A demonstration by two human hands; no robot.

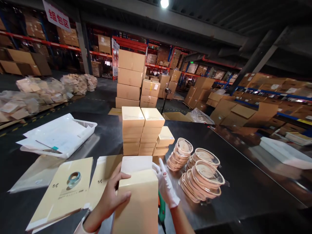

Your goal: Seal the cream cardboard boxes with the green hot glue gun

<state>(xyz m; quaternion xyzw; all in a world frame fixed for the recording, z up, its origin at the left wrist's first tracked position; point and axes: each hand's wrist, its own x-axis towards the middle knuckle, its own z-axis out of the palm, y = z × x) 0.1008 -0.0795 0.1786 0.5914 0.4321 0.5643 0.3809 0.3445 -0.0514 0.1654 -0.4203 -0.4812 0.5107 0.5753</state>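
Observation:
A tall cream cardboard box (137,201) stands in front of me with a white flap (136,164) raised at its far top edge. My bare left hand (110,195) grips the box's left side, thumb on the near face and fingers around the upper corner. In a white glove, my right hand (167,185) lies along the box's upper right edge with its fingers stretched out. The glove shows a small hole at a finger. Below that hand, partly hidden by the box, is a green and orange tool (161,208) with a cable.
Cream boxes (133,130) are stacked ahead. Stacks of pinkish lidded containers (202,178) stand to the right. Leftward lie flat printed cardboard sheets (78,195), a tape roll (73,179) and a white basket (85,131) of papers. Cartons (130,76) rise beyond the black table (243,191).

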